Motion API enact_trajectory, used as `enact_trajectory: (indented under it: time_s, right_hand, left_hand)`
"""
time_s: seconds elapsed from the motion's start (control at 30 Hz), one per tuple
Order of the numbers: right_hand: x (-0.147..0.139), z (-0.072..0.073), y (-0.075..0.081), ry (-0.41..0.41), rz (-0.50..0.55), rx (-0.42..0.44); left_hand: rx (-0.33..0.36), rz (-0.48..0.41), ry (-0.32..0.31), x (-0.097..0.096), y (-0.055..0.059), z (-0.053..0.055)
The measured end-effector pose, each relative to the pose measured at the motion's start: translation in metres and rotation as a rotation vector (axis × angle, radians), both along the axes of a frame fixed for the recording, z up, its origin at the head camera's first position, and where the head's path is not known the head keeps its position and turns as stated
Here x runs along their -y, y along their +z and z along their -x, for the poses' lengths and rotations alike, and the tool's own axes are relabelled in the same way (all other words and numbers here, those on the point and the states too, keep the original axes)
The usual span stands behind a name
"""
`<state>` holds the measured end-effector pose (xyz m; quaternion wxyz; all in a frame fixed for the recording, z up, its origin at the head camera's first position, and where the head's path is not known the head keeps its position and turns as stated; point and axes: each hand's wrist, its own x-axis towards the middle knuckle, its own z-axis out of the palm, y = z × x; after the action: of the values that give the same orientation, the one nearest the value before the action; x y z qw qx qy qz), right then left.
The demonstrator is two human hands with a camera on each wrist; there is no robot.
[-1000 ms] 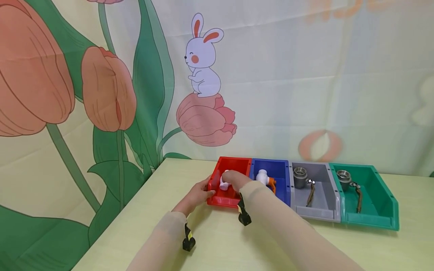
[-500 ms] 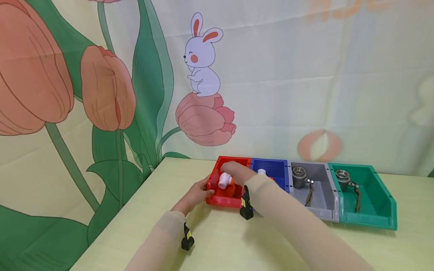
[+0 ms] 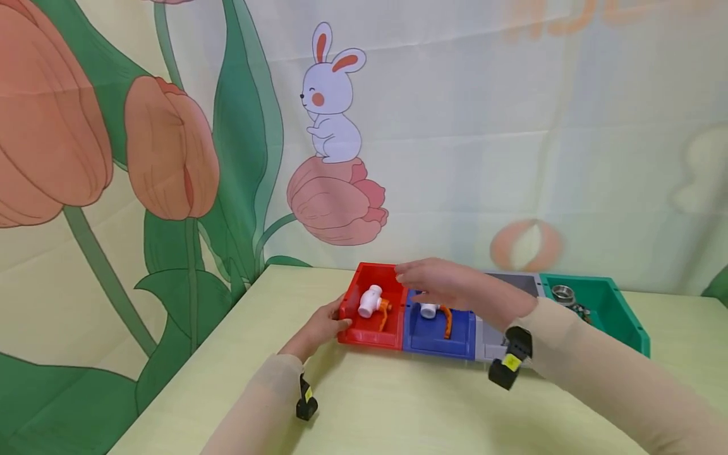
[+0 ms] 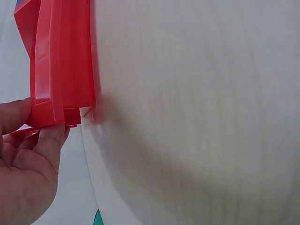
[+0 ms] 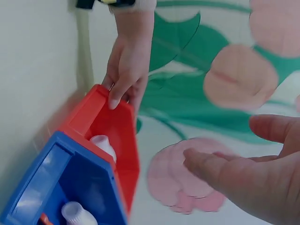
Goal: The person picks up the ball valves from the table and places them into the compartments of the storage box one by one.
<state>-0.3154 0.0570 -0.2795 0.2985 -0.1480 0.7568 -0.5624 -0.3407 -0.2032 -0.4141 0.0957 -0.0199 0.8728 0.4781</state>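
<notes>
My left hand point(image 3: 318, 328) grips the left front corner of the red bin point(image 3: 370, 339), its thumb over the rim and its fingers beneath, as the left wrist view shows. Inside that bin lies a white plastic ball valve point(image 3: 371, 302) with an orange handle. My right hand point(image 3: 446, 283) is raised over the blue bin point(image 3: 435, 349), fingers extended and holding nothing. A similar white valve point(image 3: 429, 311) with an orange handle rests in the blue bin, partly covered by the right hand.
A grey bin point(image 3: 490, 352) and a green bin point(image 3: 617, 309) continue the row to the right. A metal valve point(image 3: 563, 294) sits in the green bin. My right forearm hides much of the grey one. A printed fabric backdrop point(image 3: 443, 126) stands behind the table.
My right hand has let go of the white valve in the red bin and moved up and right, out of that bin. The left hand keeps its grip on the bin's corner.
</notes>
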Motion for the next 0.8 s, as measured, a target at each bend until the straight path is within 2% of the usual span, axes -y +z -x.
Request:
enact_trajectory:
  time_s: [0.17,0.27,0.33,0.43,0.57,0.7,0.8]
  right_hand:
    - [-0.04,-0.042,0.004,0.051,-0.034,-0.126]
    - [-0.069,-0.063,-0.004,0.086,-0.089,-0.193]
    - [-0.089,-0.074,-0.016,0.135,-0.15,-0.218]
    - [-0.117,-0.087,-0.038,0.211,-0.251,-0.204]
    - [-0.146,-0.102,-0.066,0.261,-0.375,-0.156]
    - [-0.167,-0.113,-0.088,0.26,-0.415,-0.089]
    - [-0.179,-0.121,-0.1,0.205,-0.386,-0.009]
  left_hand:
    - [0.012,-0.006,0.009,-0.001,-0.001,0.001]
    - [0.023,-0.012,0.015,-0.002,0.0,0.001]
    - [0.025,-0.012,0.01,-0.002,0.0,0.001]
    - [0.02,-0.012,0.006,-0.002,0.0,0.002]
    - [0.018,-0.008,0.008,-0.003,0.0,0.003]
    - [0.011,0.004,-0.007,-0.003,-0.003,0.004]
    - [-0.003,0.026,-0.02,-0.003,-0.004,0.004]
